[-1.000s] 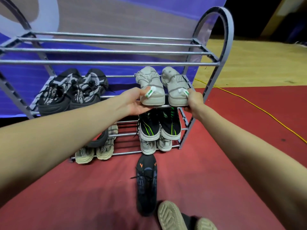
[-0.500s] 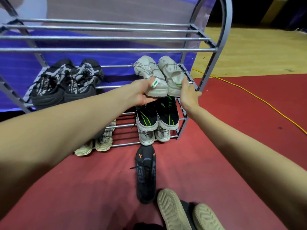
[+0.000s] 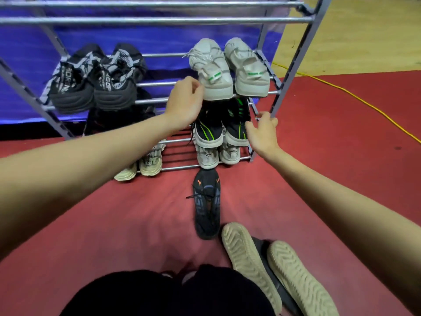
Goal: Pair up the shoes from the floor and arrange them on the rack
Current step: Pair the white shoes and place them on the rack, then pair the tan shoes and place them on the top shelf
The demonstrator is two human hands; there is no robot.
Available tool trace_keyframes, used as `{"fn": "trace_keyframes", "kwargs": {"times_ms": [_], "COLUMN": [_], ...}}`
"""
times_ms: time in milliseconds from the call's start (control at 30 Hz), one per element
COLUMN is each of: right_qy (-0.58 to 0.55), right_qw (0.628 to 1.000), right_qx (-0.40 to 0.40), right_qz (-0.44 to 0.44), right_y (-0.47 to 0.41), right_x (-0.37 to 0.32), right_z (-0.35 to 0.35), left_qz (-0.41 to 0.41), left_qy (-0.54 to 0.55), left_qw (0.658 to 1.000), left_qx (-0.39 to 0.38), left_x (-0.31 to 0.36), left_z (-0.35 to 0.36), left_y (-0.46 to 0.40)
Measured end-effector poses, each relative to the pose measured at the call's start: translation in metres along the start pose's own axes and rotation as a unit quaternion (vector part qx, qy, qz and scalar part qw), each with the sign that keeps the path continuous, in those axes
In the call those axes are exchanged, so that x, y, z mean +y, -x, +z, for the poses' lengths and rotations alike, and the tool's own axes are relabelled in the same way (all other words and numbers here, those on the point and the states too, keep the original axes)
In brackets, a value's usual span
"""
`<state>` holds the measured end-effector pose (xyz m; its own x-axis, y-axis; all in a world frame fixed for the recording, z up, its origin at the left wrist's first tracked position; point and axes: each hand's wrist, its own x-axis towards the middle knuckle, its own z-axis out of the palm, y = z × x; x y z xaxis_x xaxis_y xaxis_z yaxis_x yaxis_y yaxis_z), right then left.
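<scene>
The grey metal rack point(image 3: 159, 19) holds a white pair with green heel tags point(image 3: 215, 73) on its second shelf at the right. My left hand point(image 3: 184, 102) is loosely curled beside the left white shoe's heel, fingertips touching it. My right hand point(image 3: 262, 131) hangs open lower down, off the shoes, in front of the black-and-green pair point(image 3: 210, 132). A single black shoe with orange marks point(image 3: 206, 202) lies on the red floor before the rack. Two pale-soled shoes point(image 3: 247, 252) lie sole-up at lower right.
A black-and-white patterned pair point(image 3: 95, 87) sits on the second shelf at the left, dark shoes point(image 3: 109, 120) below it. A white pair point(image 3: 217, 155) and a beige pair point(image 3: 139, 168) stand on the bottom shelf. A yellow cable point(image 3: 341, 90) crosses the floor at the right.
The white pair now rests on the shelf. My right hand has let go of its shoe and dropped toward the shelf below. My left hand has loosened at the other heel.
</scene>
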<state>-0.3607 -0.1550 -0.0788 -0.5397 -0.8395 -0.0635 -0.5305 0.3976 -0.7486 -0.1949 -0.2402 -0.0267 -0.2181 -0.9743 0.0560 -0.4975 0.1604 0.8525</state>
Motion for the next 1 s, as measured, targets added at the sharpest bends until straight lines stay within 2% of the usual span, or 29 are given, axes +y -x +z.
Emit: {"fn": "trace_keyframes", "kwargs": {"times_ms": [100,267,433,533,633,800,1000], "right_qy": [0.032,0.071,0.091,0.141,0.235,0.265,0.254], "right_qw": [0.998,0.987,0.975,0.956,0.93,0.92,0.936], "right_qx": [-0.046,-0.134,-0.169,-0.191,-0.2,-0.201,-0.166], "right_qz": [-0.002,0.05,0.113,0.17,0.202,0.208,0.18], "right_y": [0.022,0.064,0.111,0.14,0.166,0.196,0.206], "right_x": [0.033,0.094,0.159,0.194,0.22,0.25,0.263], "right_z": [0.024,0.048,0.045,0.036,0.024,0.014,0.02], "left_qz": [0.053,0.029,0.007,0.011,0.037,0.133,0.113], "left_qy": [-0.066,-0.127,-0.186,-0.191,-0.176,-0.221,-0.278], "left_qw": [0.996,0.973,0.941,0.928,0.916,0.873,0.827], "left_qx": [-0.04,-0.192,-0.284,-0.32,-0.36,-0.415,-0.475], "left_x": [-0.036,-0.103,-0.149,-0.158,-0.158,-0.156,-0.165], "left_z": [0.009,0.031,0.055,0.073,0.098,0.141,0.173], "left_y": [0.031,0.078,0.124,0.144,0.159,0.171,0.186]}}
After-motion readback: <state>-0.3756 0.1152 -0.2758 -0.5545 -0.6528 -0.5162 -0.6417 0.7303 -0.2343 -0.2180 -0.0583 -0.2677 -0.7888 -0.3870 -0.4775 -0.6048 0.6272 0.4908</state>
